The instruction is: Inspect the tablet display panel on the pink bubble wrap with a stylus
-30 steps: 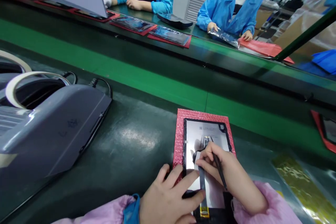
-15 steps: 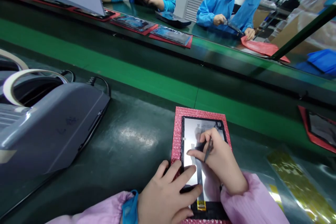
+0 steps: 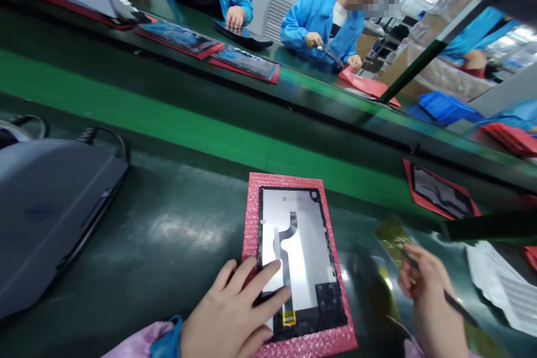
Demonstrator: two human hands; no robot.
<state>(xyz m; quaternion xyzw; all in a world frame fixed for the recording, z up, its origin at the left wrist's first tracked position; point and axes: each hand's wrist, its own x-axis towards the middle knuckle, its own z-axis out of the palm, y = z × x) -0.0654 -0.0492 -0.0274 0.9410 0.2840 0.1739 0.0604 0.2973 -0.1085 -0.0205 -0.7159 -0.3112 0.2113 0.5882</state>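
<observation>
A tablet screen panel (image 3: pixel 308 257) lies back side up on a pink bubble-wrap bag (image 3: pixel 252 201). Down its silvery back runs a grey ribbon cable (image 3: pixel 287 268) ending in a yellow connector tab. My left hand (image 3: pixel 232 310) rests on the panel's left side, fingers spread, two fingertips by the cable. To the right, my right hand (image 3: pixel 432 291) is closed around dark tweezers (image 3: pixel 460 309), whose rear end sticks out behind the hand. The tips are blurred, over a clear sheet of yellow tape pieces (image 3: pixel 391 235); whether they grip a piece I cannot make out.
On the left stands a grey machine (image 3: pixel 50 207) with a cable. A raised green shelf (image 3: pixel 268 109) crosses behind, bearing wrapped panels (image 3: pixel 245 61) on red bags. Two co-workers in blue sit beyond it. Another panel (image 3: pixel 440 190) and white papers (image 3: pixel 503 285) lie at right.
My right hand has moved from above the panel to the tape sheet at right, still holding the tweezers. My left hand stays on the panel. The view has swung right.
</observation>
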